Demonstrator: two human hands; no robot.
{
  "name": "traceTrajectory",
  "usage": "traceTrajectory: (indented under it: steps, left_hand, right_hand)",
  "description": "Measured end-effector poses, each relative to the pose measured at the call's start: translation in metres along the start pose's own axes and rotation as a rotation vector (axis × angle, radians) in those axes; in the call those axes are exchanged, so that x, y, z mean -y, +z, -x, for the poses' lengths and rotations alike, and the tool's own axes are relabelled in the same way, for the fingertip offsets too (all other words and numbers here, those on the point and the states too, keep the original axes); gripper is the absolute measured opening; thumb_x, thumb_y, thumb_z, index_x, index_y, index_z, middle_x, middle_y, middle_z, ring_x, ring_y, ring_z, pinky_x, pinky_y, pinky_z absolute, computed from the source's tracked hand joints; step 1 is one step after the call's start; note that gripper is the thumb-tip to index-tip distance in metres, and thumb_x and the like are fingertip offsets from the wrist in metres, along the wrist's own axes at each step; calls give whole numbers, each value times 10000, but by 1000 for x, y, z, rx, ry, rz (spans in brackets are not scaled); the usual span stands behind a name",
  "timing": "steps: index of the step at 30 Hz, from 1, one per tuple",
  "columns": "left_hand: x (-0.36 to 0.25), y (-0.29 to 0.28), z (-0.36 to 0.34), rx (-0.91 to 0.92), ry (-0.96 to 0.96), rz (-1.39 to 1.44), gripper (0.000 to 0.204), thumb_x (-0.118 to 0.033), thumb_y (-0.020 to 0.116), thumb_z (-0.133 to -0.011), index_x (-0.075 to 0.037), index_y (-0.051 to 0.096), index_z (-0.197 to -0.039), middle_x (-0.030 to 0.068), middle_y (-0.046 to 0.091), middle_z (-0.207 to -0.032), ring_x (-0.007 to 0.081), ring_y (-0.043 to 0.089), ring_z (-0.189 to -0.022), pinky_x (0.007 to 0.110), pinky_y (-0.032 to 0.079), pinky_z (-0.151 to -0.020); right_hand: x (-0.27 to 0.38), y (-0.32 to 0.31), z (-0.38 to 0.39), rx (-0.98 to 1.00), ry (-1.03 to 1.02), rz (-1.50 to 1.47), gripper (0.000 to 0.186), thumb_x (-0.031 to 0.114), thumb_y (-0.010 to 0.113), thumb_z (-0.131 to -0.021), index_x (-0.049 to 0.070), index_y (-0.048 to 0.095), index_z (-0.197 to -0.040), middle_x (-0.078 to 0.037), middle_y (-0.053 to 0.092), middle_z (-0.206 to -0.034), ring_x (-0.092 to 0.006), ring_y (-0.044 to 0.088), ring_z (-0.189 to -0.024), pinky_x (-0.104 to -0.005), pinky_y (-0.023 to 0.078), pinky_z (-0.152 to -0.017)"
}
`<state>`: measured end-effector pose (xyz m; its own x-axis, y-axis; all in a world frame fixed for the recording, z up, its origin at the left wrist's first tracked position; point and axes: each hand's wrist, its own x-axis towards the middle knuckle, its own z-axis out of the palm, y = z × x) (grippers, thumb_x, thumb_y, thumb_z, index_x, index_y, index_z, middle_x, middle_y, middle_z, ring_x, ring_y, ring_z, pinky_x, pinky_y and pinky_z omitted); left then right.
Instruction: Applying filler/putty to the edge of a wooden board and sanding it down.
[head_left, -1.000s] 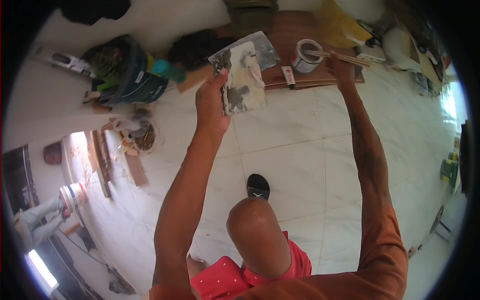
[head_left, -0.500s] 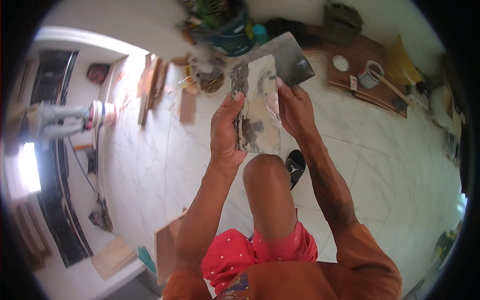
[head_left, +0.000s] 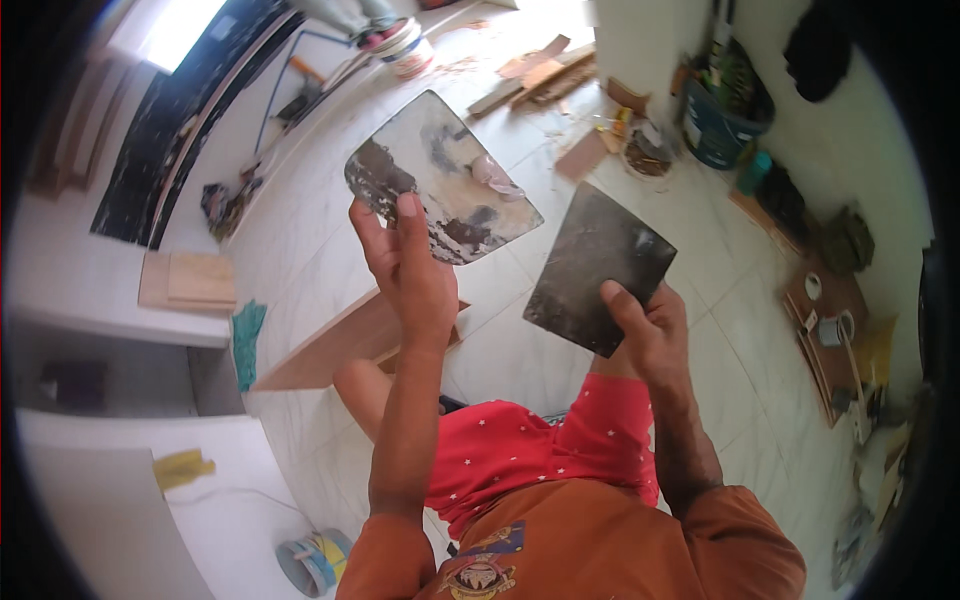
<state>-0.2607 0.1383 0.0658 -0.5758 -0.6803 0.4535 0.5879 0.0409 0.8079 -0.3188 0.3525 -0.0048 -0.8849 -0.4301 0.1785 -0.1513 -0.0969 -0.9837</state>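
My left hand [head_left: 418,285] grips a flat rectangular plate [head_left: 420,150] by its lower edge, with the thumb on top. Its face is smeared cream, grey and dark brown. A pinkish lump of paste [head_left: 493,176] sticks to it near the right edge. In my right hand [head_left: 655,330] is a thin dark grey plate [head_left: 605,255], pinched at its lower right edge with the thumb over the face. The two plates are tilted and held apart, above my lap. What lies on their undersides is hidden.
A wooden panel piece [head_left: 330,345] stands on the tiled floor beside my left leg. Wood offcuts [head_left: 545,75] and a blue bucket [head_left: 722,130] lie ahead. At right, an open can [head_left: 832,330] sits on a brown board. A white counter [head_left: 120,310] runs along the left.
The plates have separated, the right one moving down and right, the left one tilting leftward. The paste lump now shows more clearly. My view has swung left, bringing the white counter in.
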Motion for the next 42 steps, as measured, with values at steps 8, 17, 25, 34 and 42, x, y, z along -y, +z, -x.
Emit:
traceTrajectory:
  steps: [8,17,25,34,42]
  left_hand:
    - [-57,-77,43,-250,449,-124,428,-122,585,-989,-37,331,-1323,112,494,-1273,133,500,-1077,290,417,-950]
    - [-86,-155,83,-219,813,-409,293,-114,578,-990,-52,346,-1159,230,576,-1146,186,592,-940,333,499,-846]
    - [-120,-198,115,214,661,-504,354,-168,661,-919,-125,498,-1230,355,557,-1292,544,467,-1294,634,394,-1065]
    - [-113,-205,107,244,685,-804,275,-88,694,-871,-52,423,-899,325,580,-1278,551,525,-1229,567,483,-1015]
    - [-81,-216,109,148,303,-831,208,-146,550,-991,57,504,-989,320,546,-1326,396,541,-1225,453,441,-1018]
  right_hand:
    - [40,121,44,158,-60,-191,127,117,594,-943,1,640,-970,-19,599,-687,-70,530,-652,-266,429,-577]
    - [65,200,67,305,-345,-130,98,101,604,-941,10,638,-927,36,569,-716,-41,468,-636,-234,366,-544]
    - [50,240,90,490,53,-565,178,48,583,-946,-27,655,-1091,3,663,-896,-65,579,-761,-232,457,-663]
    - [16,244,75,532,316,-757,198,44,586,-929,-26,650,-1102,-10,667,-982,-62,587,-859,-235,480,-754]
    - [-11,241,50,526,441,-765,230,55,598,-908,-28,652,-1116,-23,675,-1010,-77,600,-894,-254,493,-790]
